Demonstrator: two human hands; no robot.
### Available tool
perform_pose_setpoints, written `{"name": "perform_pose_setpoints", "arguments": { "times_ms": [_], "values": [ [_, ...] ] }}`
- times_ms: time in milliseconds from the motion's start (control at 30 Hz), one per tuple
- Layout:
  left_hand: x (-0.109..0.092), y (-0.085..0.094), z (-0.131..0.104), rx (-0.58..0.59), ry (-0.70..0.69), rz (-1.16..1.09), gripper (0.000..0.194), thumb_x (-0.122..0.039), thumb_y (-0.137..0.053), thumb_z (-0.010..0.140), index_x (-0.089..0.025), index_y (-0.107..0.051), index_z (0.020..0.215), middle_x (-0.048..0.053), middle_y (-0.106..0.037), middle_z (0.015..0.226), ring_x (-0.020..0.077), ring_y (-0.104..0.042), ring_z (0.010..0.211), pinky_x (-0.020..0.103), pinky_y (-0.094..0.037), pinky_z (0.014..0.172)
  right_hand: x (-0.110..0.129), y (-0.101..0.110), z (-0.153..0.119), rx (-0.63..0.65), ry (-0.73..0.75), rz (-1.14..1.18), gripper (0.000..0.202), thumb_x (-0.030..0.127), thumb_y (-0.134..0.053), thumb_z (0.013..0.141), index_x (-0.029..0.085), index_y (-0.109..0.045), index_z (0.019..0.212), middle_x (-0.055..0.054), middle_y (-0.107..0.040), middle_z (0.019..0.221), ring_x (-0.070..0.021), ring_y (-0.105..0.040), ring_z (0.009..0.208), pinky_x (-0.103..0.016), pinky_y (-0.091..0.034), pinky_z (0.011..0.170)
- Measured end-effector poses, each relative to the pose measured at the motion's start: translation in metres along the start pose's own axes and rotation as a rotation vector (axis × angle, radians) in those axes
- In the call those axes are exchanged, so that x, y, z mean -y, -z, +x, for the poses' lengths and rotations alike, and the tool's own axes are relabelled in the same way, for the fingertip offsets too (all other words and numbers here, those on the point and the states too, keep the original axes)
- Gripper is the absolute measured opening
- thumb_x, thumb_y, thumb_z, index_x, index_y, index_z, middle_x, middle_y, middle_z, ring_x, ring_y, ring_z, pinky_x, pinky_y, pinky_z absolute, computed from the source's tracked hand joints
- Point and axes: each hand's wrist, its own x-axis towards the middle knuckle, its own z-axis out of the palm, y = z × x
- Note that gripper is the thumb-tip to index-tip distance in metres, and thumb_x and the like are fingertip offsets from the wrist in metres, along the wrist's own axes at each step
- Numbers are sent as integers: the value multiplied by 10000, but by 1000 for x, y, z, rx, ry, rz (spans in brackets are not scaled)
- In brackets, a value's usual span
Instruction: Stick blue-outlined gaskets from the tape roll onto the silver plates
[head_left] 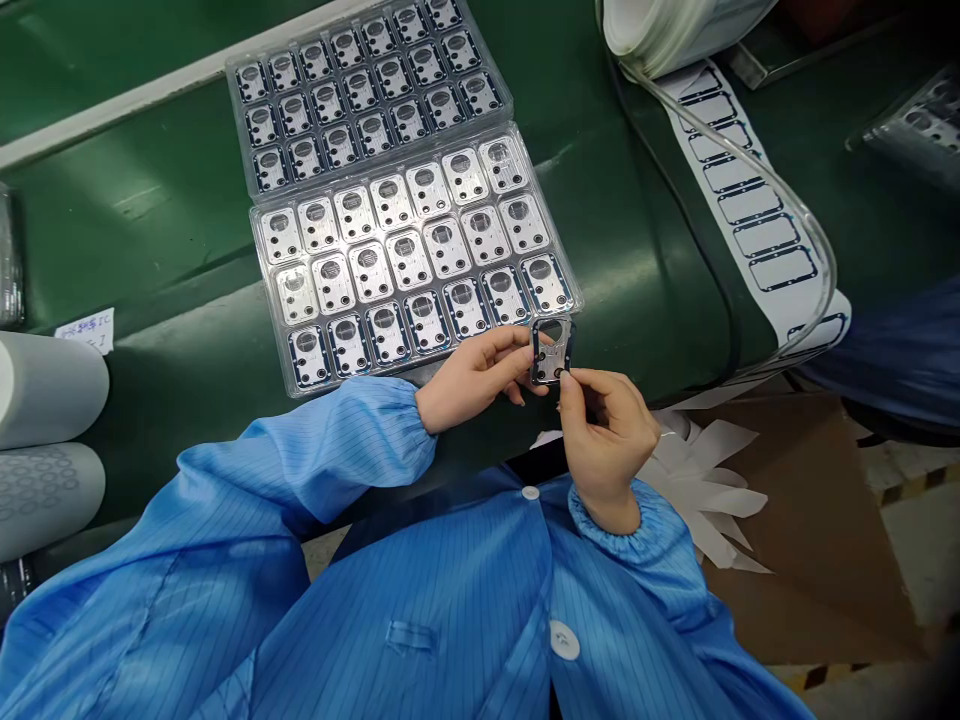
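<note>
Between both hands is a small silver metal plate (553, 352) with a dark blue frame along its edges, a large round opening and smaller holes. My left hand (480, 375) pinches its left edge between thumb and fingers. At its lower right corner, my right hand (611, 425) grips it with thumb and forefinger. Just beyond lies a clear plastic tray (420, 355) of similar plates; its nearest row has dark blue frames, while most plates in the two farther rows are plain silver.
A second tray (367, 160) of blue-framed plates sits behind the first. To the right, a white strip (776, 235) of dark blue frame stickers hangs over the table edge, beside a cable (697, 230). White rolls (49, 390) stand at left. Paper scraps (709, 480) lie in a cardboard box (817, 540).
</note>
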Motion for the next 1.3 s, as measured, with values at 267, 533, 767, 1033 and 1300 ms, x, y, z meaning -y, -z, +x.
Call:
{"name": "perform_pose_setpoints", "arguments": {
  "times_ms": [267, 533, 767, 1033, 1300],
  "values": [
    [-3, 0, 0, 13, 5, -45, 468, -532, -677, 890, -116, -638, 1101, 72, -698, 966, 115, -703, 793, 183, -564, 635, 0, 1, 4, -26, 88, -29, 49, 176, -663, 905, 206, -702, 904, -25, -731, 790, -155, -691, 691, -268, -555, 599],
    [-2, 1, 2, 23, 11, -95, 423, -486, -686, 898, -115, -635, 1094, 40, -678, 871, 116, -707, 773, 181, -546, 621, -8, 8, 1, 28, 152, 64, 216, 90, -611, 888, 206, -714, 1039, -50, -744, 883, -167, -703, 734, -272, -553, 621],
    [-3, 1, 2, 23, 10, -103, 415, -483, -693, 893, -117, -637, 1079, 15, -644, 788, 126, -710, 764, 188, -541, 607, -9, 9, 2, 26, 195, 57, 268, 87, -598, 884, 221, -718, 1082, -49, -739, 885, -172, -703, 749, -280, -560, 649],
    [-3, 1, 2, 30, 12, -127, 448, -513, -719, 862, -115, -638, 1052, 6, -641, 766, 124, -715, 749, 178, -536, 593, -10, 8, 2, -37, 342, -110, 312, 62, -608, 867, 221, -713, 1115, -52, -722, 854, -160, -698, 717, -265, -573, 666],
    [-2, 2, 1, 31, 16, -140, 475, -525, -722, 856, -116, -652, 1089, 20, -662, 790, 130, -711, 747, 201, -537, 604, -18, 6, -4, -122, 495, -399, 408, 39, -620, 825, 213, -682, 1189, -21, -682, 777, -120, -658, 629, -210, -517, 613]
  ]
}}
